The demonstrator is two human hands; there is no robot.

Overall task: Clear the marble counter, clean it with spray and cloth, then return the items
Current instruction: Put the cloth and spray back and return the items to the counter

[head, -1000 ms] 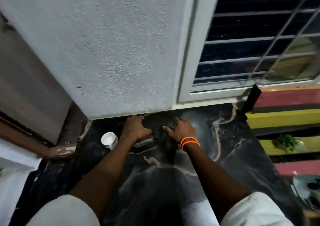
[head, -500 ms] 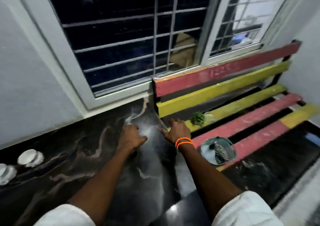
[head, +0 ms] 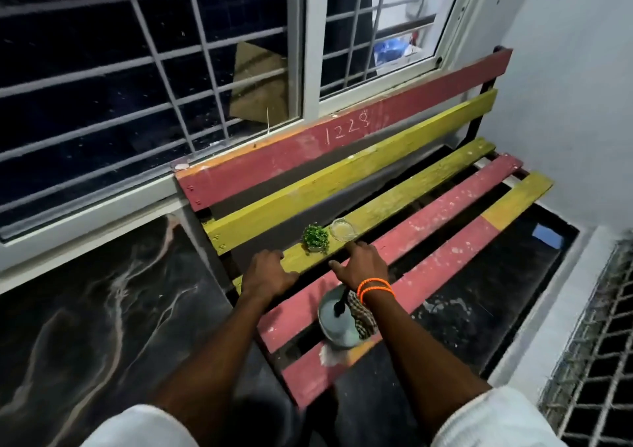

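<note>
Reaching over the slatted bench, both hands empty. Small potted plant just ahead, between the hands, nearer the right hand, fingers spread loose above the slat. Left hand loosely curled, gripping nothing. Glass dish just beyond the right fingertips. Marble counter off to the left.

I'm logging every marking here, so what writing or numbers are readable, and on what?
"1229" is scratched in white on the red top slat of the bench backrest; the last digit is unclear.
No other text is readable, and the small plant pot, glass dish and bowl show none.
</note>
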